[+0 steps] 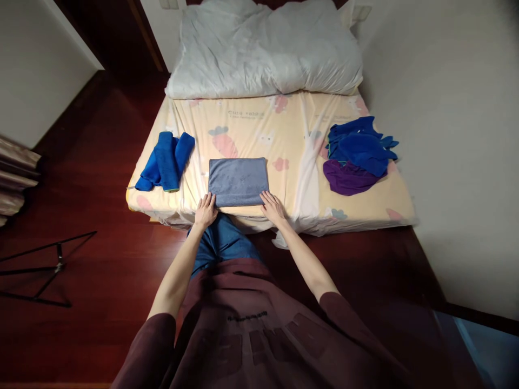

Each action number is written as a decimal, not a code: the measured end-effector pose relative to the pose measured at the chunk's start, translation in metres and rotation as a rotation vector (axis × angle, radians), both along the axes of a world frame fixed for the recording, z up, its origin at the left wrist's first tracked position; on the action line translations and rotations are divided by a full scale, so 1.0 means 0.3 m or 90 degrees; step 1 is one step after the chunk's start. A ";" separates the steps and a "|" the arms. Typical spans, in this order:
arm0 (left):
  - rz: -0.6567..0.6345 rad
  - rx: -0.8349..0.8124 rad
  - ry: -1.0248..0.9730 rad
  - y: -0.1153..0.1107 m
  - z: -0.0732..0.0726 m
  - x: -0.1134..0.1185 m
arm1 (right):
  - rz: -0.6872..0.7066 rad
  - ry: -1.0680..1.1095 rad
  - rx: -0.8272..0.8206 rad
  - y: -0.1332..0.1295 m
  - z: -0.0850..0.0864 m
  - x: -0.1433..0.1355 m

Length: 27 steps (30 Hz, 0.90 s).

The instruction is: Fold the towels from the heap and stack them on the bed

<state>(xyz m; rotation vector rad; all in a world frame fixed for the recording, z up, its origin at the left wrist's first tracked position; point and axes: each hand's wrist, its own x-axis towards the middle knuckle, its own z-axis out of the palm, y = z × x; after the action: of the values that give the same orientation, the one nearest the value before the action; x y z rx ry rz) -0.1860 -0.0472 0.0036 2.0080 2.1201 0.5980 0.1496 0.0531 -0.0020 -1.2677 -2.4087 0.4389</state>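
Note:
A grey-blue towel (238,181), folded into a flat rectangle, lies at the near edge of the bed. My left hand (206,209) rests at its near left corner, fingers stretched out. At the near right corner lies my right hand (272,207), its fingers also extended over the towel's edge. Neither hand grips the cloth. To the left sit rolled blue towels (166,162), one lying across the others. On the right is a loose heap of blue towels (360,143) with a purple towel (351,178) at its near side.
The bed (302,178) has a yellow sheet printed with carrots under a clear plastic cover. A bulky pale quilt (263,48) fills its far end. Black tripod legs (59,265) stand on the dark red floor at left, near a curtain (16,178). A wall (450,135) borders the right.

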 end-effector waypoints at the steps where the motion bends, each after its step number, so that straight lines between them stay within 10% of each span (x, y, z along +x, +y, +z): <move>1: 0.001 0.002 0.005 0.004 0.000 0.003 | -0.001 -0.003 0.000 0.005 -0.001 -0.002; 22: -0.162 -0.046 0.076 -0.003 0.055 -0.059 | 0.005 0.043 -0.046 -0.007 0.002 0.054; 27: -0.066 -0.002 -0.080 -0.035 0.021 -0.099 | -0.032 0.203 -0.079 -0.016 -0.048 0.101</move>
<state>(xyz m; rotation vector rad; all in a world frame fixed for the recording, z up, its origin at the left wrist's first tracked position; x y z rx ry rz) -0.2157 -0.0577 0.0100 2.0073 1.9312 0.6843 0.1799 0.0484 -0.0166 -1.2020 -2.1067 0.7259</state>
